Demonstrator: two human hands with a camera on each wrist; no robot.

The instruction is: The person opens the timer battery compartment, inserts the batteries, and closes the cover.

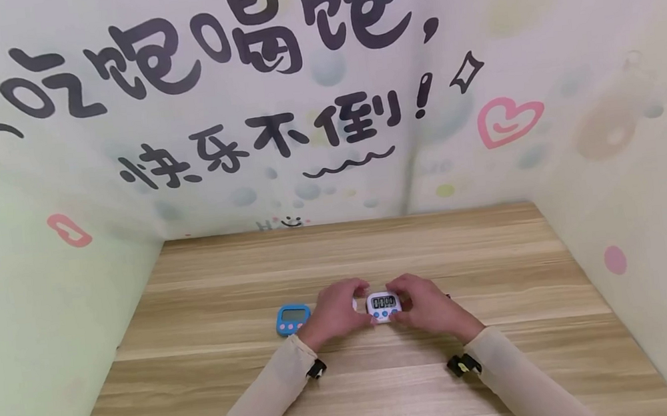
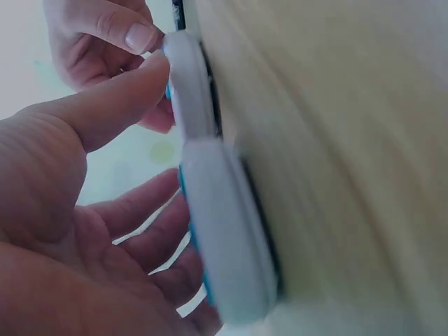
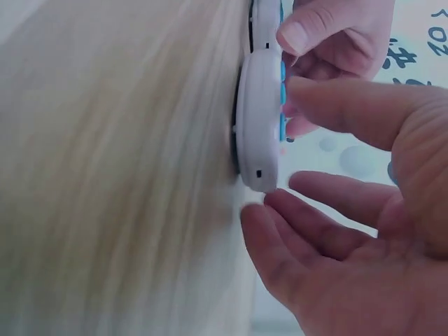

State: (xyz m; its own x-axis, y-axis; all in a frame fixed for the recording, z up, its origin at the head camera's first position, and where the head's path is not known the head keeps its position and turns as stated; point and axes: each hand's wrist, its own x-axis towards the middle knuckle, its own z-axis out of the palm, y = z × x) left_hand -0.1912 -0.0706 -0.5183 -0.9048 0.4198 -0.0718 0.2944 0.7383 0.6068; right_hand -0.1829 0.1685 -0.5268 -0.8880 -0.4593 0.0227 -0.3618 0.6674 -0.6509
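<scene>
A white kitchen timer (image 1: 384, 306) with blue buttons lies face up on the table, zeros on its display, between my two hands. My left hand (image 1: 336, 311) is at its left side, over a second white timer (image 2: 222, 231) that is mostly hidden in the head view. In the left wrist view the left thumb is over the far timer (image 2: 190, 84); the other fingers extend behind the nearer one. My right hand (image 1: 430, 304) stands at the right side, thumb by the buttons and fingers loosely bent near the timer's end (image 3: 259, 126).
A blue timer (image 1: 293, 319) with pink buttons lies left of the left hand. Part of a small dark object (image 1: 448, 297) shows behind the right wrist. The wooden table (image 1: 350, 253) meets printed walls at the back and both sides.
</scene>
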